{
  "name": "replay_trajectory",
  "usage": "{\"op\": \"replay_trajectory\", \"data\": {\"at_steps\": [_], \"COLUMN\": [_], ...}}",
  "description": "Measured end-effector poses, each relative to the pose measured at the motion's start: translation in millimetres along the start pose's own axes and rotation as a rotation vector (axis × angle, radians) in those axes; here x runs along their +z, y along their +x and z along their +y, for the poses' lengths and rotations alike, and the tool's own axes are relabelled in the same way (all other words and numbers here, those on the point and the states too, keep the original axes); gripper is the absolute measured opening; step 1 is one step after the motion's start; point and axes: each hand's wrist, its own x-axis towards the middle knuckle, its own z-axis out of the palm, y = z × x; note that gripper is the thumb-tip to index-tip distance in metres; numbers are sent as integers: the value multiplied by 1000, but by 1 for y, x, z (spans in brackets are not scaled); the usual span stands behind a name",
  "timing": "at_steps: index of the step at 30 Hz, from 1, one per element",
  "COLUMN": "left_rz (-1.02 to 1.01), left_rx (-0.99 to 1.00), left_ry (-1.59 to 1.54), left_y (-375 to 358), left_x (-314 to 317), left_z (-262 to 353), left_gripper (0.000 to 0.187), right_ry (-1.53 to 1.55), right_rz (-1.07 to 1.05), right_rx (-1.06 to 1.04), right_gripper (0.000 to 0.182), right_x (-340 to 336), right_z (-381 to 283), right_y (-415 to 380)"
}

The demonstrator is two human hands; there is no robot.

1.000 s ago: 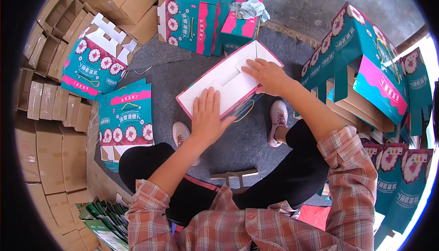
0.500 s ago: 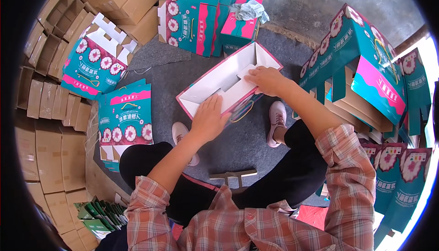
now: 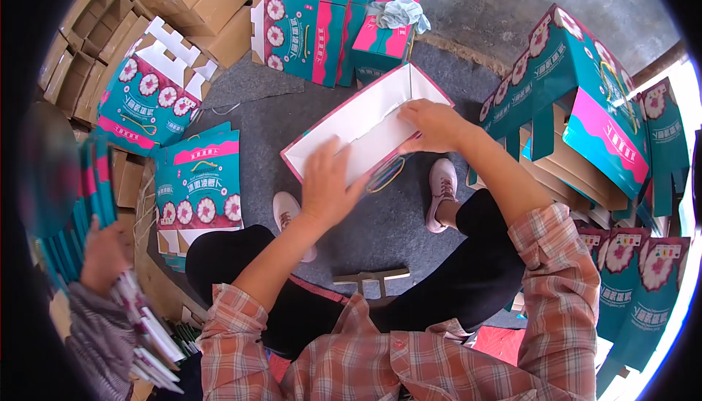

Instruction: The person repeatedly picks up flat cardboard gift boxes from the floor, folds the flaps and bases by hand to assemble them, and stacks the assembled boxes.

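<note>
The open box (image 3: 376,141) is being worked at its near side; the right hand (image 3: 327,185) is spread, the left hand (image 3: 437,126) apart, its grip unclear.

Teal carton stack (image 3: 225,168): Chinese lettering (image 3: 208,186), apparently "冰激凌萝卜"; smaller print unreadable.

- The floor (image 3: 340,244) is dark grey.
- A flat grey mat piece (image 3: 252,83) lies on it.
- Two pink shoes (image 3: 442,193) rest on it, apart.
- A pile of flat green-blue boxes (image 3: 197,189) lies on the left.
</note>
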Motion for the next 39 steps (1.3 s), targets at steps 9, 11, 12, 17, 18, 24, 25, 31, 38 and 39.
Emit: {"op": "replay_trajectory", "data": {"at_steps": [9, 11, 12, 17, 18, 24, 25, 31, 38, 39], "left_rz": [336, 157, 131, -141, -334, -382, -366, -51, 179, 180], "left_rx": [-846, -1264, -1301, -1443, -1427, -1375, -1343, -1157, -506, -511], "left_ry": [-755, -1150, -1184, -1360, -1426, -1512, -1592, -1701, -1220, -1221], "left_y": [-13, -7, -16, -17, -18, -14, -17, -18, -48, -48], "left_x": [30, -11, -1, -3, 0, 20, 24, -4, -26, -30], "left_z": [-117, -89, -106, -85, -88, -96, -103, -81, -42, -41], "left_gripper": [51, 53, 58, 75, 77, 70, 62, 42, 70, 70], "right_ry": [-24, 358, 359, 908, 902, 1071, 1073, 1204, 1189, 1251], "right_rz": [535, 434, 433, 115, 45, 104, 104, 243, -78, -87], "right_rx": [343, 542, 541, 976, 971, 1020, 1017, 924, 935, 945], "right_gripper": [58, 63, 63, 78, 87, 91, 91, 91, 108, 108], "right_x": [28, 29, 22, 6, 7, 3, 0, -23, -14, -9], "right_z": [53, 67, 74, 96, 95, 81, 83, 98, 72, 75], "right_y": [16, 21, 18, -12, -19, -28, -27, -45, -67, -67]}}
